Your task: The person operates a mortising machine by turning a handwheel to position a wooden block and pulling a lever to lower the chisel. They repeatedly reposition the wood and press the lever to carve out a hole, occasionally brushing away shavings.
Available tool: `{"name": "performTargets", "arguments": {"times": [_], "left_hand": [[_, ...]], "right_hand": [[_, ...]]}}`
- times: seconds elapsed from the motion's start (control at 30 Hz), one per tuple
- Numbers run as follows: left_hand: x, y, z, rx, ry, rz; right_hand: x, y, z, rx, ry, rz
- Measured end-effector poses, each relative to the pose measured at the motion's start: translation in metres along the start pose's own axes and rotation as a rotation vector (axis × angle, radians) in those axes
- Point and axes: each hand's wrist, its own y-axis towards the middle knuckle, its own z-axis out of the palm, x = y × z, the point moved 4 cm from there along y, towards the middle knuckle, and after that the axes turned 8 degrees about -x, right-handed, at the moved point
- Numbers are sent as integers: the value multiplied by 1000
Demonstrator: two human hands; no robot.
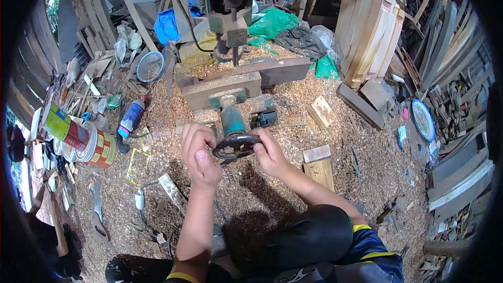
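A black handwheel (237,147) sits at the near end of a green clamp (231,118) on a drilling or mortising machine (230,21). My right hand (270,152) grips the wheel's right rim, thumb on top. At the wheel's left side is my left hand (200,152), its fingers curled loosely; whether they touch the rim is unclear. Beyond the clamp, a wooden block (222,90) lies against a longer dark board (285,72). The machine's bit (235,56) points down just behind the board.
Wood chips cover the ground. Paint buckets (99,147) and a blue bottle (132,115) stand left, with a knife (98,204) nearer. To the right are a wood block (320,112), a dark plank (360,106) and stacked boards (369,31). A person's limbs (57,215) show at far left.
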Motion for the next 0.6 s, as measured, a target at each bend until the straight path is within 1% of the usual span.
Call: {"name": "performTargets", "arguments": {"times": [0.13,0.2,0.27,0.3,0.33,0.4,0.43,0.47,0.53,0.57,0.6], "left_hand": [[-6,21,16,62,-82,55],[-2,24,25,57,-115,69],[5,27,35,161,-99,-72],[7,31,38,230,-54,-96],[3,33,40,229,-53,-94],[5,32,51,293,53,-418],[10,28,54,343,102,-539],[10,29,57,333,104,-534],[7,27,59,310,250,-544],[7,28,59,269,273,-546],[6,31,60,263,273,-544]], "right_hand": [[-19,-1,-6,-58,72,-1],[-25,3,-15,-116,71,5],[-26,17,-30,-118,69,-7],[-22,32,-40,-107,133,-56],[-16,47,-50,-97,198,-103],[8,93,-81,-138,151,-194],[28,116,-95,-176,188,-195],[50,141,-108,-214,226,-203],[90,183,-133,-263,154,-282],[110,199,-140,-262,156,-290],[128,213,-149,-327,171,-268]]}}
